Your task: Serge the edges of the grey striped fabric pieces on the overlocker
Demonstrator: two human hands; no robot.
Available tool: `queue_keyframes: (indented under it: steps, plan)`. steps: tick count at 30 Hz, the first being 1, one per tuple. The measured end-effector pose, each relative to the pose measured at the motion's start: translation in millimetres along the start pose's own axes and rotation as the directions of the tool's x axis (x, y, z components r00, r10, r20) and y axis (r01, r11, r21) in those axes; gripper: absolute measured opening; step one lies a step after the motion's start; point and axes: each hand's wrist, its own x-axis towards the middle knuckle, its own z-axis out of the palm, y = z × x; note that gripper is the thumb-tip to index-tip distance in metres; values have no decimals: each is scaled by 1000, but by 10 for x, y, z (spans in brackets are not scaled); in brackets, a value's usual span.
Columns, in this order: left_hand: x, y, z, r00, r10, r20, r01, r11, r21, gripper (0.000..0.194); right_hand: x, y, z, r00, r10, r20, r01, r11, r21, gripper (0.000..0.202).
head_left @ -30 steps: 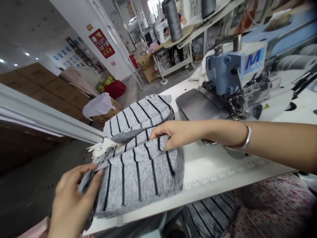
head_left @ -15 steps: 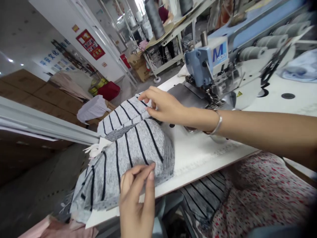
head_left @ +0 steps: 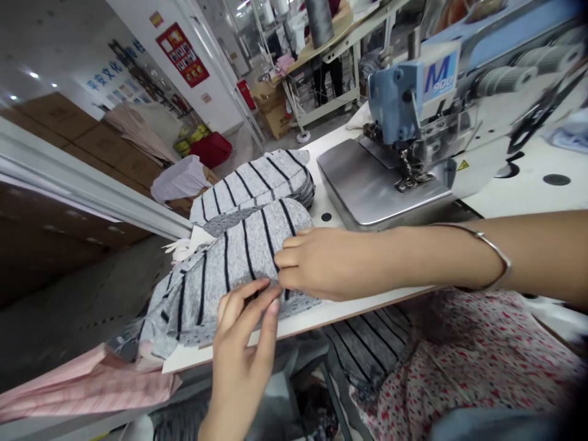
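A stack of grey striped fabric pieces lies near the table's front edge. My left hand is at the stack's near edge, thumb and forefinger drawn together in a pinch on the striped fabric. Right beside those fingertips, my right hand, with a silver bangle on the wrist, has its fingers curled down onto the same fabric; its thumb is hidden. A second stack of striped pieces lies just behind. To the right stands a blue-and-white sewing machine with a metal plate.
Black scissors lie at the right of the white table. Pink striped cloth hangs at the lower left. Floral cloth covers the lap side. A metal post crosses the left. Another person is at a table behind.
My right hand has come from the rear stack down to the front stack, beside my left fingertips. My left hand has stayed by the fabric's near edge. The view has shifted slightly.
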Motion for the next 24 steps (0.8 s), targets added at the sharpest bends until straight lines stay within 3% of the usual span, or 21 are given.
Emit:
queue_keyframes:
  steps: [6,12,17,20,24]
  plan:
    - [107,63,28,998,62,18,-62,998,-2,20,30,110,-12,997,70,-27,-59,953,296,7]
    - [182,20,31,1000,29,8,-28,995,-95,15,-74,151,-50,988,150,-36,-99,795,598,17]
    - [212,72,-4,995,96,42,-92,993,-75,14,-151,112,-22,980,146,-132,-40,804,593,25]
    - [281,117,-11,987,140,78,-134,988,-72,9,-199,34,22,944,214,-252,-13,785,619,26]
    - [342,69,11,988,-137,75,152,951,-270,14,-266,-101,145,842,321,-433,-8,811,585,19]
